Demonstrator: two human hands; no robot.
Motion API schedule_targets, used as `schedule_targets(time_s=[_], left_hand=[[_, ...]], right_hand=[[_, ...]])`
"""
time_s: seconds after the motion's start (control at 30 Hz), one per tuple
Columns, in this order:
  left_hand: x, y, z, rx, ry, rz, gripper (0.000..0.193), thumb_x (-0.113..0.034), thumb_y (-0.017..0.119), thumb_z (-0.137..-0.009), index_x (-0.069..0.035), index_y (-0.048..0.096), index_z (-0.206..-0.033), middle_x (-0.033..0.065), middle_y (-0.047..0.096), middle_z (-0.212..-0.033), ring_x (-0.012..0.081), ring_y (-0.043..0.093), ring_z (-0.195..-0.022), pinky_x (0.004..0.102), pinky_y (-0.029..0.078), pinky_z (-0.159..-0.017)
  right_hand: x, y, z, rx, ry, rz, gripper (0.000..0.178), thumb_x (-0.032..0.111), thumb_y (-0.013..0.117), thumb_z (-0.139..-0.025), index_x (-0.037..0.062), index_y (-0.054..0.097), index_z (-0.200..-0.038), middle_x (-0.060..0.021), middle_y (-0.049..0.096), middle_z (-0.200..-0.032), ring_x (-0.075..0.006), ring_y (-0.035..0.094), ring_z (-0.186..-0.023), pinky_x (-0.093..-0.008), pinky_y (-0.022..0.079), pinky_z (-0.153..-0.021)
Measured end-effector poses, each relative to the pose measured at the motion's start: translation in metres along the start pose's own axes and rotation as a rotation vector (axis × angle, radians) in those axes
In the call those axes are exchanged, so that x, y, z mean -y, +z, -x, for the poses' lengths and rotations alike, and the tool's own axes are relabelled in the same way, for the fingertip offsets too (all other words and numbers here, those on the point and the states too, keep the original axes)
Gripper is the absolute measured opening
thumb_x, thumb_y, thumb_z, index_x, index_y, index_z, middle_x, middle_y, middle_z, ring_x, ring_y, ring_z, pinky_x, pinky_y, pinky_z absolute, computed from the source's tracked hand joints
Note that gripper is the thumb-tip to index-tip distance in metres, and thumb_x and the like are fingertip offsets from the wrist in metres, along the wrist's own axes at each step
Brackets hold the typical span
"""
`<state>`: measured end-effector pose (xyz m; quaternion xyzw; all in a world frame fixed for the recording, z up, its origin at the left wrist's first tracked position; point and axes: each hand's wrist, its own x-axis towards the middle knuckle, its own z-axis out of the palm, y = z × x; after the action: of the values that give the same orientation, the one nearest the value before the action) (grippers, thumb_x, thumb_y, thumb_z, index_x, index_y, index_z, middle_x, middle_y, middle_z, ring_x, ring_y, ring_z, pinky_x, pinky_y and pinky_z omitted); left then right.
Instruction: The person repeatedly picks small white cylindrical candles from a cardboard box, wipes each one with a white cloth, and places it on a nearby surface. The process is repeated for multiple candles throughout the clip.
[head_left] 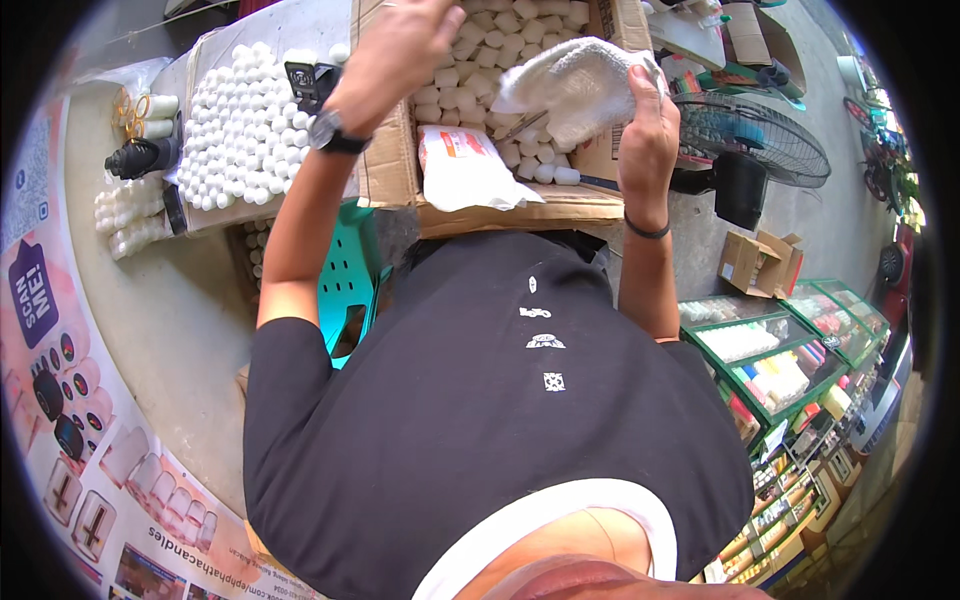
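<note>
Gripped in the right hand (648, 120), a white cloth (580, 85) is held clear above the box (390, 160) of white candles (490, 70), giving the loosely curled, empty left hand (395, 50) access.

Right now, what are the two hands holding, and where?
The right hand grips a white cloth by its right edge. The left hand reaches into the box; a hold cannot be told.

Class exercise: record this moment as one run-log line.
left hand: over carton of white candles | right hand: grips white cloth | sealed white packet: on carton flap
</note>
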<state>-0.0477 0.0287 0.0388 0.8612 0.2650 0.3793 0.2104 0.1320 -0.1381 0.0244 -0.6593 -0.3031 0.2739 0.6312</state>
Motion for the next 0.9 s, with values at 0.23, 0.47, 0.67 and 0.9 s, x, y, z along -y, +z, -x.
schedule_targets(time_s=[0.23, 0.47, 0.67, 0.9], left_hand=[[0.086, 0.161, -0.006, 1.032, -0.303, -0.468, 0.022, -0.008, 0.055, -0.073, 0.003, 0.066, -0.09, 0.0235, 0.064, -0.092, 0.0352, 0.063, -0.089, 0.0402, 0.051, -0.076], [0.095, 0.252, 0.043, 1.226, -0.138, -0.54, 0.052, -0.028, 0.08, -0.061, -0.008, 0.065, -0.107, 0.0092, 0.06, -0.117, 0.026, 0.056, -0.109, 0.041, 0.046, -0.088], [0.093, 0.254, 0.069, 1.066, -0.005, -0.534, 0.044, -0.028, 0.078, -0.062, -0.01, 0.067, -0.101, 0.0089, 0.062, -0.106, 0.0287, 0.056, -0.103, 0.043, 0.045, -0.086], [0.056, 0.204, 0.033, 0.85, -0.1, -0.209, 0.04, -0.032, 0.077, -0.066, -0.008, 0.068, -0.096, 0.0139, 0.061, -0.103, 0.0311, 0.056, -0.1, 0.0404, 0.046, -0.086]], right_hand=[[-0.047, -0.013, -0.016, 0.033, 0.094, -0.298, 0.039, 0.03, 0.044, -0.098, -0.0029, 0.055, -0.114, -0.0055, 0.058, -0.108, -0.0121, 0.053, -0.097, -0.0264, 0.041, -0.088], [-0.024, -0.059, -0.024, -0.001, 0.329, -0.712, 0.039, 0.033, 0.045, -0.096, 0.0025, 0.051, -0.12, -0.0062, 0.06, -0.109, -0.0165, 0.059, -0.097, -0.0315, 0.047, -0.085], [0.011, -0.083, -0.013, 0.032, 0.284, -0.812, 0.044, 0.035, 0.037, -0.097, 0.0025, 0.044, -0.126, -0.0103, 0.059, -0.111, -0.0223, 0.06, -0.099, -0.037, 0.047, -0.087], [-0.019, -0.081, -0.014, 0.082, 0.386, -0.742, 0.043, 0.029, 0.035, -0.097, 0.0008, 0.043, -0.129, -0.0101, 0.056, -0.119, -0.0204, 0.055, -0.107, -0.0353, 0.045, -0.089]])
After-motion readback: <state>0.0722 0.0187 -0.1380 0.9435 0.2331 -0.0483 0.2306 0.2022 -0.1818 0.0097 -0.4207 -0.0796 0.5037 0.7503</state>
